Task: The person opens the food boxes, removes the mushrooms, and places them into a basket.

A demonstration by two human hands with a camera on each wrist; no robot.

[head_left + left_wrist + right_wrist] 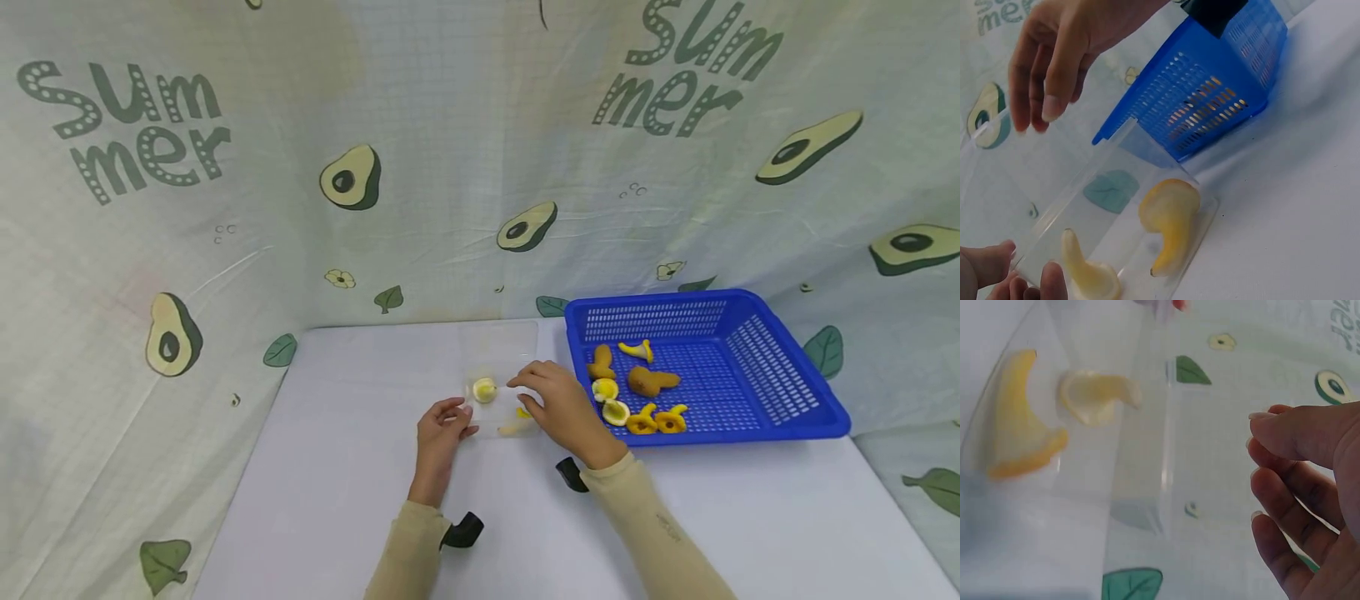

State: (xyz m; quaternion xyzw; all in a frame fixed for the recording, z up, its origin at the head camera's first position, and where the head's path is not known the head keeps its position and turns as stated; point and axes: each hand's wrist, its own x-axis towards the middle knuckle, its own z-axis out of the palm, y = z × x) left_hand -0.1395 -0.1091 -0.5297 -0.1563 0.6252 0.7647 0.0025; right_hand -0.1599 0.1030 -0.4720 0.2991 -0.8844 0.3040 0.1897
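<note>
A clear plastic box point(487, 429) stands on the table, its see-through lid point(498, 340) folded back behind it. Inside lie mushrooms: a pale one, cap up point(484, 390), and a yellow one point(1171, 228) on its side near the wall, with a creamy one point(1091, 275) beside it. My left hand point(441, 437) pinches the box's left rim between thumb and fingers. Over the box's right side hovers my right hand point(558, 408), fingers loosely bent and parted from the thumb, with nothing between them.
Right of the box stands a blue plastic basket point(780, 367) with several brown and yellow mushrooms, mostly on its left side. A printed cloth point(435, 167) hangs behind the white table point(322, 467). Black camera mounts point(465, 530) sit at both wrists.
</note>
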